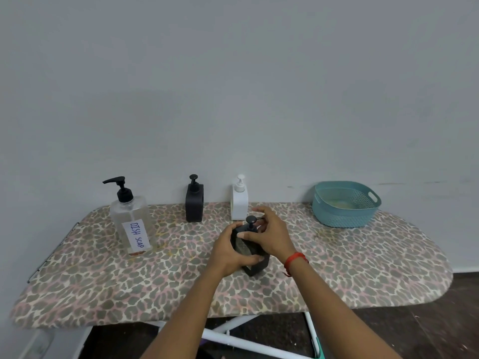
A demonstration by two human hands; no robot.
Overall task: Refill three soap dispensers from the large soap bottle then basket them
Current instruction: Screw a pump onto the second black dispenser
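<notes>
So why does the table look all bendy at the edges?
Head view: the wide lens bows the leopard-print board near the frame edges; head view again, light is soft and even, with little glare on the clear soap bottle.

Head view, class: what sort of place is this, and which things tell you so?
Probably a room at home: a leopard-print ironing board on white folding legs serves as table against a plain wall, holding a hand-labelled dish soap bottle.

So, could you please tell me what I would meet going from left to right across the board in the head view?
From the left: large soap bottle, black dispenser, white dispenser, blue basket. The held dispenser overlaps the white one, so it is left out.
</notes>
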